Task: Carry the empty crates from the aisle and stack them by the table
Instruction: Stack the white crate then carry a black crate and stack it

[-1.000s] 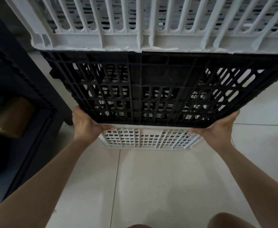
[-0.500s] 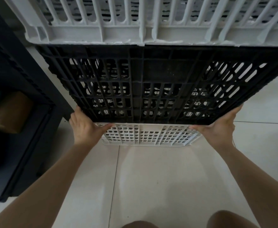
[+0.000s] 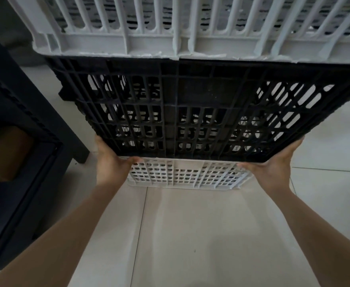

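A black slatted crate (image 3: 190, 108) fills the middle of the head view, with a white crate (image 3: 170, 27) stacked on top of it. My left hand (image 3: 112, 164) grips the black crate's lower left corner and my right hand (image 3: 271, 164) grips its lower right corner. Below the black crate another white crate (image 3: 188, 175) rests on the tiled floor, its near wall showing between my hands. Whether the black crate touches the lower white crate I cannot tell.
A dark table or shelf unit (image 3: 25, 141) stands at the left, its leg (image 3: 78, 146) close to the crates, with a brown cardboard box (image 3: 6, 154) inside. Pale floor tiles (image 3: 190, 235) stretch in front of me and to the right.
The stack and my hands have stayed almost in place, shifting only slightly within the view. My grip on the black crate's lower corners is unchanged.
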`<action>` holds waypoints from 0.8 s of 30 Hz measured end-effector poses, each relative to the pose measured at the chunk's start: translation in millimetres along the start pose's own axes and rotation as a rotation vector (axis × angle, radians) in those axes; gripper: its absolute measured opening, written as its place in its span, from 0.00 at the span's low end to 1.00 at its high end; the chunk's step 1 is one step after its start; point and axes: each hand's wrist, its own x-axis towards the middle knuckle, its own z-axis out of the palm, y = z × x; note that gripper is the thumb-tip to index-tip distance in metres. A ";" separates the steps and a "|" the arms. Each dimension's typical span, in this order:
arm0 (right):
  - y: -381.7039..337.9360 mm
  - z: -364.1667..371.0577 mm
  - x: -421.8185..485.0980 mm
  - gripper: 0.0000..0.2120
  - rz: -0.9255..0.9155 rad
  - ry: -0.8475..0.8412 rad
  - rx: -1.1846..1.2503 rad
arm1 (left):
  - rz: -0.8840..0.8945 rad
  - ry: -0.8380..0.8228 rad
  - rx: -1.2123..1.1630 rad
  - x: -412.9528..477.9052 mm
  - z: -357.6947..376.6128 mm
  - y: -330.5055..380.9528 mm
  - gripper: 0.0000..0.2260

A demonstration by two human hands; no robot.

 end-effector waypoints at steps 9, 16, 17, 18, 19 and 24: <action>-15.0 21.4 68.1 0.72 0.108 -0.018 -0.078 | -0.056 -0.005 0.024 65.9 32.5 35.6 0.42; -17.3 29.4 90.5 0.71 0.133 -0.024 -0.119 | -0.058 -0.003 0.119 88.7 45.2 36.0 0.41; -18.2 29.0 91.4 0.71 0.132 -0.018 -0.124 | -0.057 0.001 0.126 90.2 45.3 35.8 0.40; -19.3 28.3 91.4 0.71 0.136 -0.020 -0.128 | -0.069 0.001 0.130 91.1 44.9 36.5 0.40; -20.2 27.6 91.8 0.71 0.141 -0.025 -0.136 | -0.080 -0.003 0.135 92.9 44.8 36.3 0.40; -25.6 26.5 94.9 0.73 0.210 -0.106 -0.177 | -0.103 -0.030 0.303 98.4 41.6 32.3 0.43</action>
